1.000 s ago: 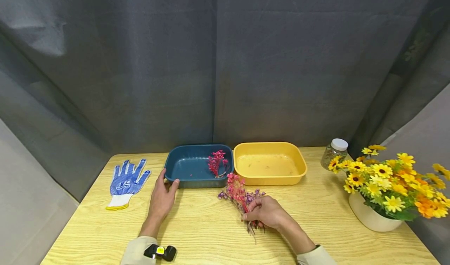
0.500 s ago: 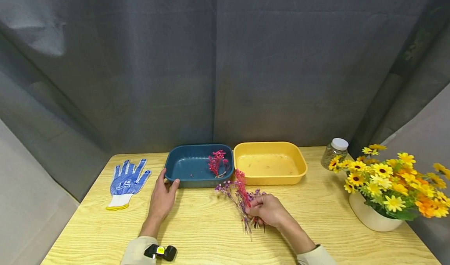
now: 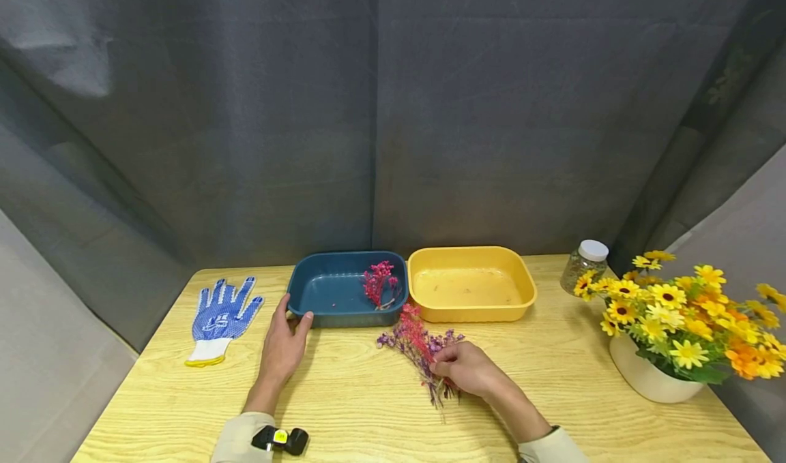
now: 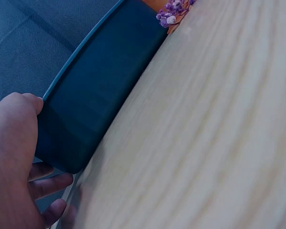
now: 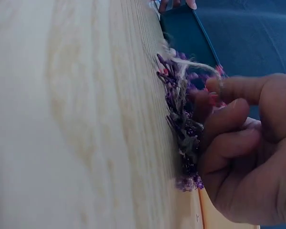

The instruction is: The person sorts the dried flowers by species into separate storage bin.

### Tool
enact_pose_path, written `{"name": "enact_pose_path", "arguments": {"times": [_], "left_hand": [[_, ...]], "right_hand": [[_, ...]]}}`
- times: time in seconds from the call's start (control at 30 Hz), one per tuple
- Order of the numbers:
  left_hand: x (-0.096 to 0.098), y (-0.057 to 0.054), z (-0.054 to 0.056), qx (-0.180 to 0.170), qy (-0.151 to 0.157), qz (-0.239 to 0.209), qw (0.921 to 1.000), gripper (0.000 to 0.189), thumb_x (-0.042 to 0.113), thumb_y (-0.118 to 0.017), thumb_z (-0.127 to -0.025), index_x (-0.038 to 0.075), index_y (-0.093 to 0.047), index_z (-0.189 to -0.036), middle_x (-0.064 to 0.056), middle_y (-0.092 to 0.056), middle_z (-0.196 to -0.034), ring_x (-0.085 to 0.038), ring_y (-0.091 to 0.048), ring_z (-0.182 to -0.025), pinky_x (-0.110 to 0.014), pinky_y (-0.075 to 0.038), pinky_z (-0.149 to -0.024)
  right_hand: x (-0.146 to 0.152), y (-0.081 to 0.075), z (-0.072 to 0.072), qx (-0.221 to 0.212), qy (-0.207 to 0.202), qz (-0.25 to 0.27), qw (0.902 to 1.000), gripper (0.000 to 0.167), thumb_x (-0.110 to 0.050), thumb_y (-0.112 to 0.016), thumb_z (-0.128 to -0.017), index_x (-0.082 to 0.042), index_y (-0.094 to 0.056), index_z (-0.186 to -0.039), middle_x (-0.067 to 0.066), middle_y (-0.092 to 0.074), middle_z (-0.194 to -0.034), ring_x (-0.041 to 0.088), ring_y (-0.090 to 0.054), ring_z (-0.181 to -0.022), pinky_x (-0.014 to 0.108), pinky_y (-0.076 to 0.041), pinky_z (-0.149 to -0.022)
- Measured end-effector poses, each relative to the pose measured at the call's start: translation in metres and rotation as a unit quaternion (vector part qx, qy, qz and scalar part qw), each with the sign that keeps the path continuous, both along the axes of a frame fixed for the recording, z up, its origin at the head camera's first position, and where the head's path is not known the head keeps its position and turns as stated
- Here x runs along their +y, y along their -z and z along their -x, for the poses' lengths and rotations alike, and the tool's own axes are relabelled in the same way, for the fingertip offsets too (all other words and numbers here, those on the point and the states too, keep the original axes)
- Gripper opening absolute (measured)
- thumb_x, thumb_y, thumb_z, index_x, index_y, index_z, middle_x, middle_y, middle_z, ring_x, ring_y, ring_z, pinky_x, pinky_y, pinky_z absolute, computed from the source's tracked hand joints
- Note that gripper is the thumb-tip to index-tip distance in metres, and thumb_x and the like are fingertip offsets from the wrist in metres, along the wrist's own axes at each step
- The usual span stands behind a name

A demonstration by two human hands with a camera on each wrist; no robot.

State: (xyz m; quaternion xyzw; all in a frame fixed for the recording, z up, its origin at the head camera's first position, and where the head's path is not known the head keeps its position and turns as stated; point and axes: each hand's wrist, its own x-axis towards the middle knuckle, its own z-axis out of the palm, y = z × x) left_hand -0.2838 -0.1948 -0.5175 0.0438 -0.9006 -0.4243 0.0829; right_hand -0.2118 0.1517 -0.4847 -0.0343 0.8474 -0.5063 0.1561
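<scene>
Left hand [image 3: 284, 350] clasps the blue tray [image 3: 344, 320]; right hand [image 3: 473, 369] pinches a pink sprig [image 3: 413, 325].
Head: the left hand straddles the tray's near-left corner, probably to steady it; the sprig leans over purple flowers [image 3: 443, 341] on the table [image 3: 362, 408], near the junction with the yellow tray [image 3: 473, 314], its blossoms pointing far, perhaps held low to spare them. Left wrist: the thumb meets the rim, fingers around the end. Right wrist: fingertips close narrowly; whether purple stems are also gripped, I cannot tell.
</scene>
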Motion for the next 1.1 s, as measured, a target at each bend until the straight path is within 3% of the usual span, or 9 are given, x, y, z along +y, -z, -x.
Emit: {"name": "enact_pose_path", "arguments": {"times": [0.1, 0.23, 0.47, 0.73, 1.1], "left_hand": [[-0.0002, -0.0004, 0.0002, -0.004, 0.001, 0.002, 1.0000, 0.077, 0.059, -0.043, -0.096, 0.021, -0.012, -0.156, -0.017, -0.036, -0.151, -0.035, -0.052, -0.128, -0.057, -0.036, -0.108], [0.0001, -0.0003, 0.0015, -0.007, 0.002, -0.001, 1.0000, 0.076, 0.054, -0.046, -0.097, 0.021, -0.012, -0.156, -0.018, -0.039, -0.150, -0.036, -0.052, -0.128, -0.057, -0.035, -0.108], [0.0003, 0.0005, 0.0024, -0.006, -0.002, -0.003, 1.0000, 0.074, 0.049, -0.048, -0.098, 0.021, -0.013, -0.156, -0.018, -0.040, -0.149, -0.036, -0.052, -0.129, -0.057, -0.035, -0.109], [0.0000, 0.0000, 0.0017, -0.001, -0.003, -0.002, 1.0000, 0.074, 0.048, -0.049, -0.098, 0.019, -0.014, -0.156, -0.019, -0.042, -0.148, -0.036, -0.053, -0.128, -0.057, -0.035, -0.108], [-0.0001, -0.0009, 0.0008, 0.000, -0.001, 0.001, 1.0000, 0.075, 0.049, -0.049, -0.098, 0.018, -0.014, -0.156, -0.019, -0.042, -0.148, -0.037, -0.053, -0.127, -0.057, -0.035, -0.108]], "right_hand": [[0.0016, 0.0015, 0.0011, -0.025, -0.007, 0.027, 0.9993, 0.015, -0.017, -0.063, -0.091, -0.004, -0.070, -0.088, -0.005, -0.048, -0.057, 0.006, -0.034, -0.046, 0.020, -0.028, -0.044], [0.0029, 0.0034, 0.0013, -0.033, 0.004, 0.043, 0.9985, 0.019, -0.019, -0.066, -0.090, -0.004, -0.070, -0.101, -0.002, -0.056, -0.066, 0.007, -0.036, -0.046, 0.020, -0.029, -0.043], [0.0013, 0.0033, 0.0015, -0.056, 0.020, 0.077, 0.9952, 0.018, -0.019, -0.069, -0.087, -0.003, -0.068, -0.096, -0.003, -0.055, -0.063, 0.006, -0.038, -0.043, 0.019, -0.027, -0.040], [-0.0023, 0.0071, -0.0001, -0.088, -0.019, 0.128, 0.9876, 0.019, -0.016, -0.064, -0.090, 0.002, -0.066, -0.096, 0.007, -0.073, -0.079, 0.002, -0.047, -0.042, 0.016, -0.035, -0.039], [-0.0003, -0.0003, -0.0033, -0.107, -0.033, 0.149, 0.9825, 0.019, -0.017, -0.064, -0.089, 0.001, -0.065, -0.094, 0.010, -0.073, -0.087, 0.003, -0.051, -0.045, 0.017, -0.039, -0.042]]}}
